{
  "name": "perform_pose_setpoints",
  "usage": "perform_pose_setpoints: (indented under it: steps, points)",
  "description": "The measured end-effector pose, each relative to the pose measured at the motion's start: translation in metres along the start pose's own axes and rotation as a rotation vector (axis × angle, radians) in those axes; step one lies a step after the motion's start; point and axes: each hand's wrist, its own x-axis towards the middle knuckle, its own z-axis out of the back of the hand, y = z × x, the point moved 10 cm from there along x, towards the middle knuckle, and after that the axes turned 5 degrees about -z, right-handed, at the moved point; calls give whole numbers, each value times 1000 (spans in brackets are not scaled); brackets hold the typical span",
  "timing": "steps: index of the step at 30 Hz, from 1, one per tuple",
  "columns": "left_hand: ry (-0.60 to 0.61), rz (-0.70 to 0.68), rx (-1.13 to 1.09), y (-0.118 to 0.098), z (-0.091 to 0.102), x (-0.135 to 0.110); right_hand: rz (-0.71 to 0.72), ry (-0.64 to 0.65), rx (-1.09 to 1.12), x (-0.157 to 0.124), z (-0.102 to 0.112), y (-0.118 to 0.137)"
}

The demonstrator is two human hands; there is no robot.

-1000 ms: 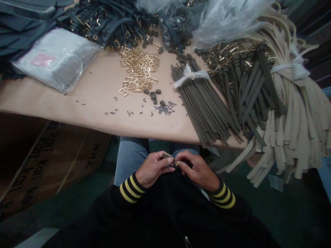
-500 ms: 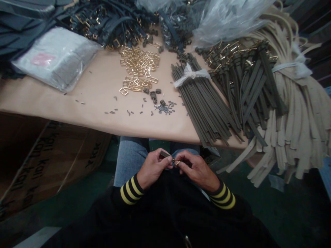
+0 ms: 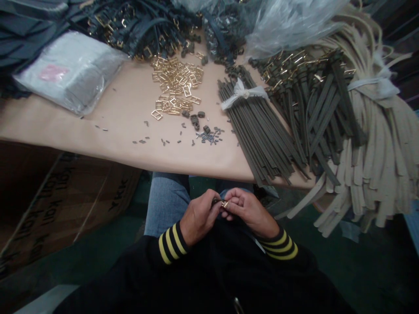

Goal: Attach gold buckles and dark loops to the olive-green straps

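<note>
Over my lap, both hands are closed and meet at a small gold buckle. My left hand pinches a dark olive strap, mostly hidden by the fingers. Thumb and fingers of my right hand grip the buckle beside the strap's end. Whether the strap passes through the buckle is too small to tell. On the table lie a pile of gold buckles, several dark strap loops and a scatter of small metal pieces.
A bundle of olive straps tied with white overhangs the table edge. Right of it lie buckled olive straps and long beige straps. A plastic-wrapped packet sits left; a cardboard box stands below.
My left hand has turned over and moved slightly right, closer to my right hand. The strap's end, which stuck up above the left fingers, is now mostly covered.
</note>
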Motion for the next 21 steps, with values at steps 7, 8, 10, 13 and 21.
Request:
perform_pose_setpoints:
  steps: [7, 8, 10, 13, 21]
  points:
    - [78, -288, 298, -27, -7, -3, -100, 91, -45, 1, -6, -13]
    - [79, -296, 324, -28, -7, -3, -93, 100, -54, 1, -8, -12]
    - [65, -288, 357, -28, -5, -3, -67, 106, -68, 1, -10, -9]
    - [29, -266, 361, -28, 1, -1, -20, 51, -66, 2, -7, -2]
    - [174, -56, -279, -16, 6, 2, 15, 6, -133, 1, 0, 5]
